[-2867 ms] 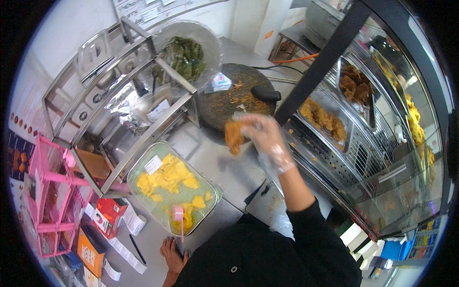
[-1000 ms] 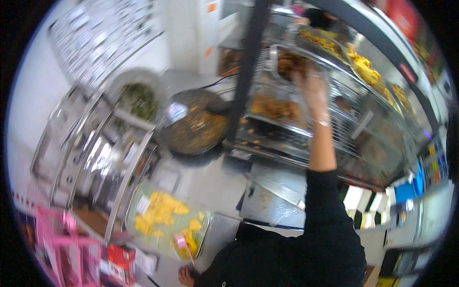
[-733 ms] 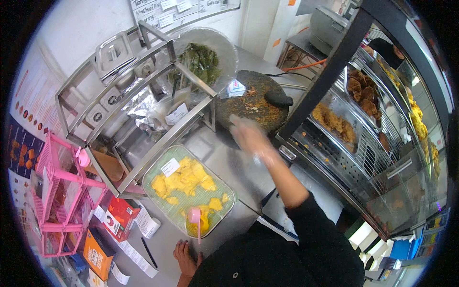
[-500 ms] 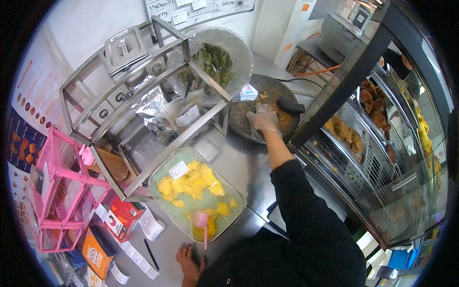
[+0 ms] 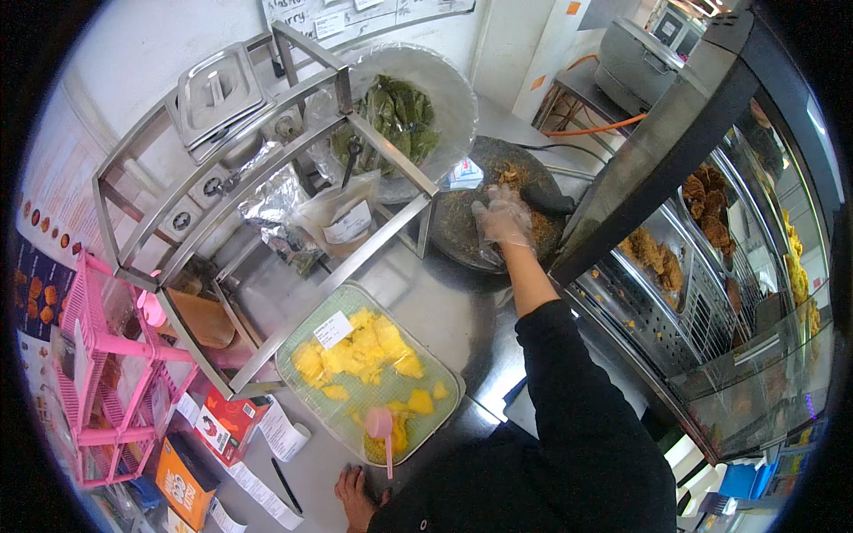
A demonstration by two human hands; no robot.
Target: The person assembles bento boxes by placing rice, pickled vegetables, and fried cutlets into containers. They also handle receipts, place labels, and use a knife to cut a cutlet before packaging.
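Note:
My right hand [image 5: 505,218], in a clear plastic glove, reaches down into a wide dark stone mortar [image 5: 458,233]. Its fingers are bent inward at some shredded brown food [image 5: 508,174]; what lies under them is hidden. Just right of the hand a dark stone pestle [image 5: 547,201] rests in the mortar. My bare left hand [image 5: 355,494] lies on the counter's near edge with its fingers apart, holding nothing. Beside it is a tray [image 5: 449,410] of yellow pieces under clear plastic, with a pink scoop [image 5: 379,425] on top.
A metal rack [image 5: 311,298] stands left of the mortar. Behind it is a plastic-lined bowl of green leaves [image 5: 391,120]. A glass display case with fried food [image 5: 653,259] borders the right side. Pink baskets [image 5: 115,435], boxes and a pen [image 5: 286,484] occupy the left.
My right hand has shifted slightly right within the mortar, and its fingers look more drawn in. My left hand remains on the counter. The whole view has shifted a little.

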